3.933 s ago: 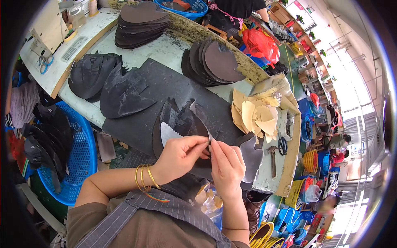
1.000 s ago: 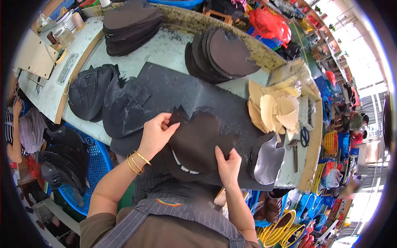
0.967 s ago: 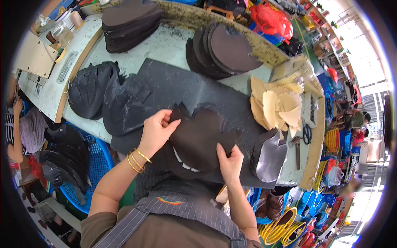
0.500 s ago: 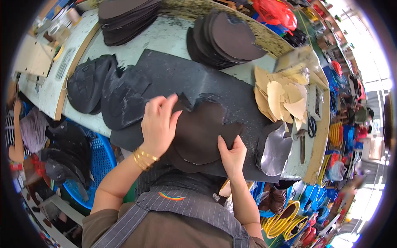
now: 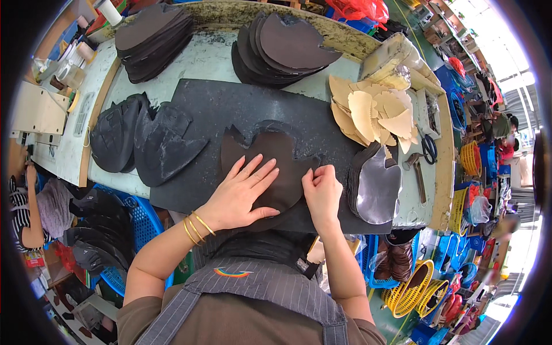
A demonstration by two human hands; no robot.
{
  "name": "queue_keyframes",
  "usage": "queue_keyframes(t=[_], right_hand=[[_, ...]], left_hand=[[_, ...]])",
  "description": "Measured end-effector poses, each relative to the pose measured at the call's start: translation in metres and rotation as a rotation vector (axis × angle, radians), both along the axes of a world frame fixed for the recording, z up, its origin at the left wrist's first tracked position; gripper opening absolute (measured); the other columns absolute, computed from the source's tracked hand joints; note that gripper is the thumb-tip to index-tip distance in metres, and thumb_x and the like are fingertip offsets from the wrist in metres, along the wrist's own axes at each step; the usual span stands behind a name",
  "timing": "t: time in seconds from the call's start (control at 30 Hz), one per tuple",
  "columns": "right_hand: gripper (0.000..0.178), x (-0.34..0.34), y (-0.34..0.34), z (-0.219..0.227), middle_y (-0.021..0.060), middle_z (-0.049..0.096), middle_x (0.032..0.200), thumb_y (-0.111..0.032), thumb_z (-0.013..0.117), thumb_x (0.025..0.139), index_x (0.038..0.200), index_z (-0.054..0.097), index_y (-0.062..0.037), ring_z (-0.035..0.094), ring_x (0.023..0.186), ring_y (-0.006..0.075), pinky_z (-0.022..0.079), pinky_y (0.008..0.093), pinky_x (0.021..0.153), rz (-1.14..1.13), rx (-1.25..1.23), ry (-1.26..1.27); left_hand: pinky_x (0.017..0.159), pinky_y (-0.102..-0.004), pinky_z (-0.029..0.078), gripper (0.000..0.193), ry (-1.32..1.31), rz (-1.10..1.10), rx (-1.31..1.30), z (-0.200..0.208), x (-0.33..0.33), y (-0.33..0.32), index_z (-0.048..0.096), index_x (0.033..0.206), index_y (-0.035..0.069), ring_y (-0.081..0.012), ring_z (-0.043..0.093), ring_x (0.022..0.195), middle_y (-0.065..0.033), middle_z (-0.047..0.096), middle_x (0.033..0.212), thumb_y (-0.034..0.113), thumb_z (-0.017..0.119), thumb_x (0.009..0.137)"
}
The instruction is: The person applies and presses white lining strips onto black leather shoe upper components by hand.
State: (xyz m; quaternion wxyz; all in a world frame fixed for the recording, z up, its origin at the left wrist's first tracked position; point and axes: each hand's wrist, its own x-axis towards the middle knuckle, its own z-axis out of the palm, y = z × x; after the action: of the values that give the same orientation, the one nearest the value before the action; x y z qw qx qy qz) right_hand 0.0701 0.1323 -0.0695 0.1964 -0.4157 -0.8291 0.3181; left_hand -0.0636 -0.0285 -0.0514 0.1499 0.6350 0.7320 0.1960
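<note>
A dark brown cut piece (image 5: 282, 155), leather-like with a notched far edge, lies on a black work mat (image 5: 190, 115) in front of me. Beneath it, the edge of another black piece (image 5: 276, 125) shows. My left hand (image 5: 247, 187) rests palm down on the brown piece, fingers spread. At the piece's right edge my right hand (image 5: 323, 192) is closed, thumb and curled fingers pinching the edge. Close to my right hand stands a stack of shaped pieces (image 5: 376, 187) with a shiny grey top. Two black moulded pieces (image 5: 164, 138) lie left of the brown piece.
Stacks of dark pieces (image 5: 152, 40) and brown-topped pieces (image 5: 290, 46) stand along the back. Tan cut pieces (image 5: 368, 109), scissors (image 5: 429, 148) and a hammer (image 5: 417, 172) lie at the right. A blue basket (image 5: 144, 221) holds black pieces (image 5: 98, 230) below left. Another person's arm (image 5: 34, 207) shows far left.
My left hand has come down from above the piece to lie flat on it. My right fingers have curled in at its edge. The whole view has shifted slightly.
</note>
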Motion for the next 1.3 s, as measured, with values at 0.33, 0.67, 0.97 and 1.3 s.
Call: queue_keyframes(t=[0.33,0.67,0.97,1.3], right_hand=[[0.039,0.027,0.015,0.045,0.0157,0.061,0.103,-0.008,0.074,0.071,0.106,0.061,0.0009,0.06,0.092,0.0334,0.051,0.04,0.078,0.746,0.418,0.165],[0.067,0.014,0.025,0.022,0.0174,0.06,0.117,-0.026,0.084,0.063,0.119,0.057,0.001,0.056,0.112,0.0355,0.044,0.0434,0.097,0.956,0.138,0.083],[0.076,0.007,0.031,0.025,0.014,0.062,0.117,-0.026,0.089,0.052,0.117,0.06,-0.0009,0.058,0.112,0.0309,0.045,0.039,0.097,0.931,0.001,0.038],[0.076,0.008,0.034,0.026,0.0144,0.062,0.118,-0.026,0.09,0.051,0.117,0.06,-0.001,0.057,0.113,0.0308,0.045,0.0386,0.097,0.935,0.004,0.032]], left_hand=[[0.101,-0.0372,0.042,0.047,-0.118,-0.137,0.15,0.013,-0.057,-0.039,0.052,0.12,-0.003,-0.0325,0.048,0.122,-0.0189,0.052,0.127,-0.002,0.058,0.073],[0.099,-0.0393,0.045,0.042,-0.12,-0.252,0.292,-0.01,-0.06,-0.039,0.059,0.115,0.001,-0.0328,0.051,0.12,-0.0132,0.057,0.125,0.004,0.066,0.074],[0.097,-0.0382,0.045,0.032,-0.205,-0.184,0.375,-0.025,-0.061,-0.043,0.066,0.107,0.003,-0.0299,0.05,0.12,-0.0098,0.062,0.119,0.007,0.066,0.075],[0.093,-0.0355,0.046,0.008,-0.426,-0.225,0.247,-0.019,-0.077,-0.032,0.072,0.084,0.005,-0.0254,0.055,0.112,-0.0055,0.067,0.11,0.01,0.069,0.078]])
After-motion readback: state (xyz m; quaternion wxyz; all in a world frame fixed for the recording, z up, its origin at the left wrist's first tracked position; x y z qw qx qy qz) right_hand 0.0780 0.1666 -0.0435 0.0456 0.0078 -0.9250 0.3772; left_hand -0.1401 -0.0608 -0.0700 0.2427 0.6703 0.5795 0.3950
